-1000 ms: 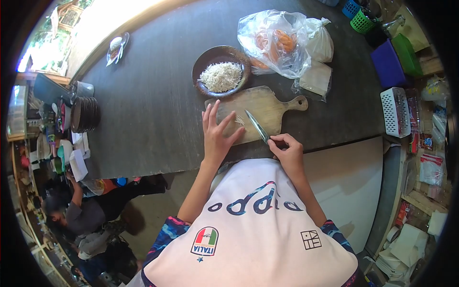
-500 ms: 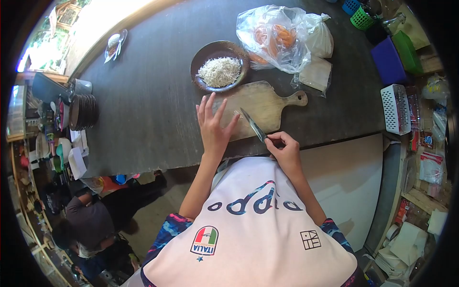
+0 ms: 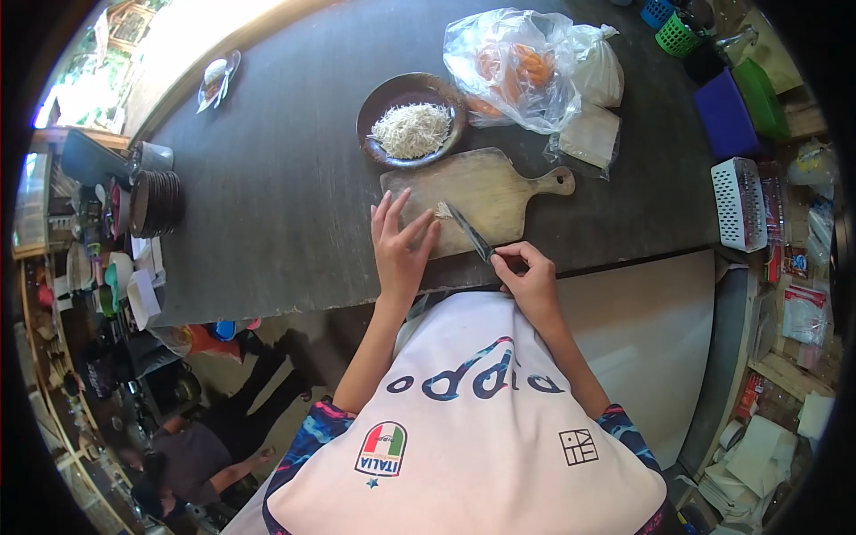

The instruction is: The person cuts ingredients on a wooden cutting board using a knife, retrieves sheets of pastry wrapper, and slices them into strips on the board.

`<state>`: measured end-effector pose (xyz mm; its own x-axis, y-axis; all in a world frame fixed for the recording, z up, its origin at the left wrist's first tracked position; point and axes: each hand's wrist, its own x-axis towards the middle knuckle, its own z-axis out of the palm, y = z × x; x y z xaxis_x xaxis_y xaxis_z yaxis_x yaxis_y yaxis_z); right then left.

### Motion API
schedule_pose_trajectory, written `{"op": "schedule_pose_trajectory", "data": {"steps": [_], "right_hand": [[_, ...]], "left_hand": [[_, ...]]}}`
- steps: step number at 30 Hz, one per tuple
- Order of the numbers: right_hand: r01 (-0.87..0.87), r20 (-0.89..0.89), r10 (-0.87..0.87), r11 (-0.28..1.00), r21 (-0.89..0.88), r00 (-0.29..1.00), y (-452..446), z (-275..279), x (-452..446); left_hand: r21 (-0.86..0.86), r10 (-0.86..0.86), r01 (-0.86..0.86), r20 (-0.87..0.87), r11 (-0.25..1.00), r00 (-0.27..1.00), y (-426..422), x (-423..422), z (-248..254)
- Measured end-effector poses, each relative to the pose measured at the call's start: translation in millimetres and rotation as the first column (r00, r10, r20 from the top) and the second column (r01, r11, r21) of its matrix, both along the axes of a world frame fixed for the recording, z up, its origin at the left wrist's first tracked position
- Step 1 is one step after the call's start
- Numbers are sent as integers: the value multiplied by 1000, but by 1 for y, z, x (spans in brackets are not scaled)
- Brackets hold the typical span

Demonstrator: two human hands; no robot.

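A knife [image 3: 469, 233] is pinched in my right hand [image 3: 528, 273], its blade slanting up and left over the wooden cutting board [image 3: 490, 187]. The blade's tip is beside a small heap of pale shreds [image 3: 443, 211] on the board. My left hand [image 3: 400, 245] is at the board's left edge, fingers apart with nothing held; whether it touches the board I cannot tell. Just beyond the board sits a dark round bowl [image 3: 370, 102] with a mound of thin whitish shreds [image 3: 412, 130] in it.
Clear plastic bags with orange contents [image 3: 513, 71] lie behind the bowl to the right, near a flat pale packet [image 3: 590, 135]. A stack of dark plates [image 3: 155, 203] stands at the table's left edge. Another person [image 3: 198, 459] is low at the left.
My left hand has drawn back slightly from the shreds, leaving them more visible. The knife has shifted a little left. The other person at lower left has moved lower.
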<state>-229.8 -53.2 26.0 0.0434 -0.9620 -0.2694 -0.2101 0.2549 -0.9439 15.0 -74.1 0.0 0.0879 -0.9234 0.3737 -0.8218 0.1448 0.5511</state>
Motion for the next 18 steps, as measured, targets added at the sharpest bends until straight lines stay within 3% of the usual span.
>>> {"op": "schedule_pose_trajectory", "data": {"steps": [18], "right_hand": [[1, 4, -1, 1000, 13, 1000, -1, -2, 1]], "left_hand": [[27, 19, -16, -101, 999, 995, -12, -3, -2]]}}
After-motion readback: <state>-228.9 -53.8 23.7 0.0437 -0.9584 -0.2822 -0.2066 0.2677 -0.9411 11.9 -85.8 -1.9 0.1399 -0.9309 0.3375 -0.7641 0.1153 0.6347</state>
